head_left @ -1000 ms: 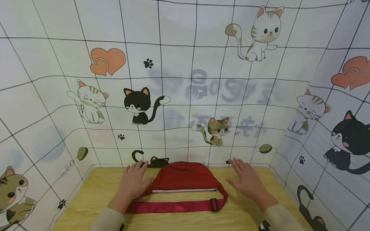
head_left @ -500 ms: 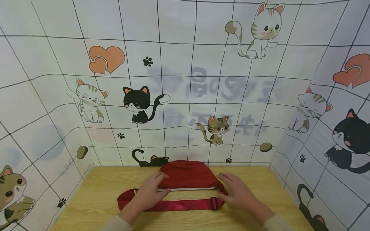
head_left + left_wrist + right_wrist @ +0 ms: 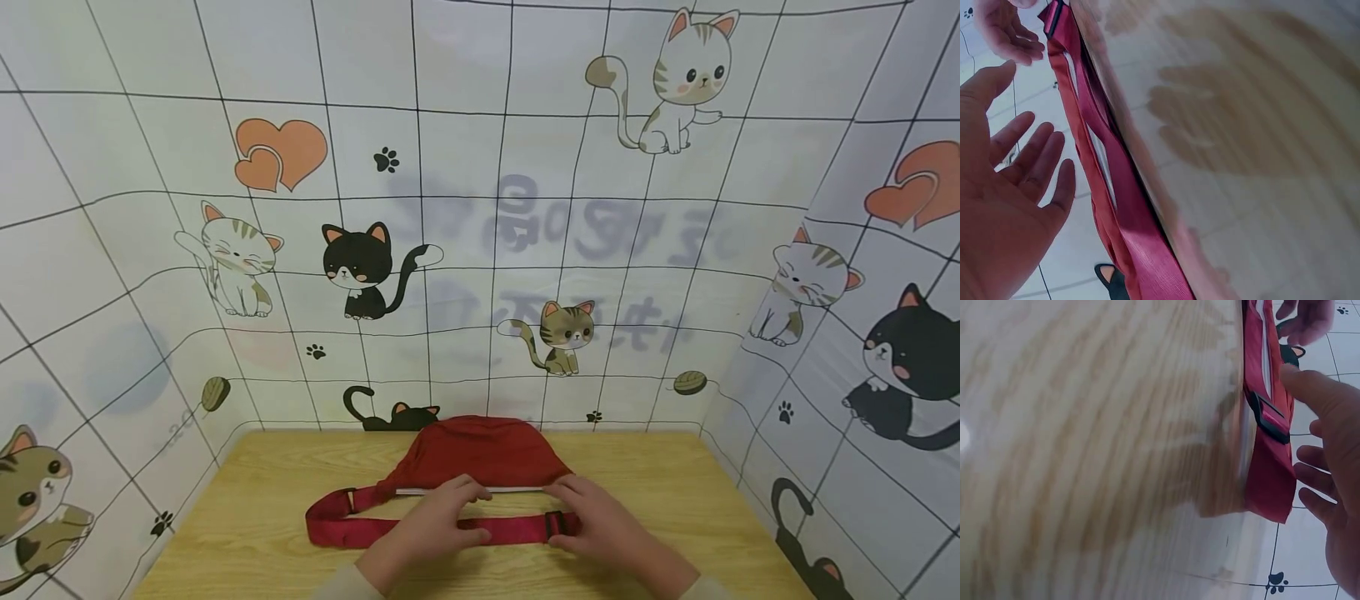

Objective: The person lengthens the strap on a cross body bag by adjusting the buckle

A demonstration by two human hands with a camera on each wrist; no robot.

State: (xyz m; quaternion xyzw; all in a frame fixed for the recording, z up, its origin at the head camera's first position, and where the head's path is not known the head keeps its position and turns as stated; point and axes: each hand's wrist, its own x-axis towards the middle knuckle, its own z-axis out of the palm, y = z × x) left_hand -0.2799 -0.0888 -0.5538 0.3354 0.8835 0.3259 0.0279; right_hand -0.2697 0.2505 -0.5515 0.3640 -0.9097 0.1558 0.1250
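Observation:
A red waist bag (image 3: 483, 450) lies on the wooden table with its white zipper (image 3: 517, 488) toward me. Its crimson strap (image 3: 341, 532) loops out in front, and a black slider buckle (image 3: 554, 523) sits near the right end. My left hand (image 3: 431, 529) hovers over the middle of the strap; in the left wrist view its fingers (image 3: 1041, 153) are spread and relaxed, holding nothing. Beside the buckle is my right hand (image 3: 607, 529), thumb and fingers apart around the strap's right end. In the right wrist view those fingers (image 3: 1316, 469) look loose; whether they touch the strap I cannot tell.
The table (image 3: 247, 492) ends against a white cloth backdrop (image 3: 465, 150) with black grid lines, printed cats and hearts. The cloth also closes in the left and right sides.
Both hands have come inward and nearer to me, from beside the bag to over the strap, the left moving right and the right moving left. The bag stays in place.

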